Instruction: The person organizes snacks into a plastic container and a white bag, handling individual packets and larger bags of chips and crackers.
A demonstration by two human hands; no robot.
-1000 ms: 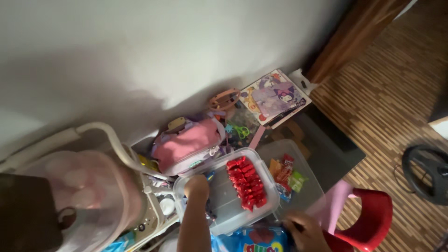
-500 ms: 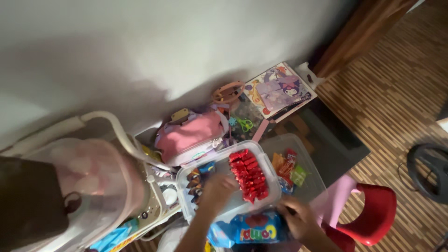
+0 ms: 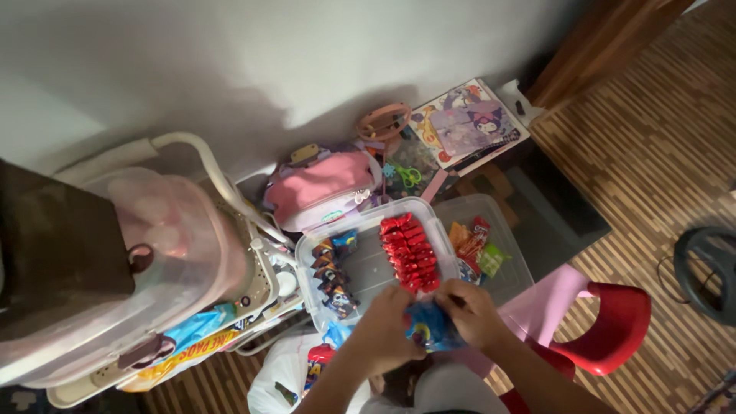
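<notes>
My left hand (image 3: 387, 331) has come off the clear tub (image 3: 368, 268) and joined my right hand (image 3: 471, 313); I see both now clamped on the blue snack bag (image 3: 428, 331), just below the tub's near rim. Inside it: 1 row of red sweets (image 3: 410, 253) (dark ones (image 3: 333, 276) alongside).

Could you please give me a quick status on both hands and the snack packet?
Left hand and right hand both grip the blue snack packet. Held above clear container edge. Nothing in the way.
</notes>
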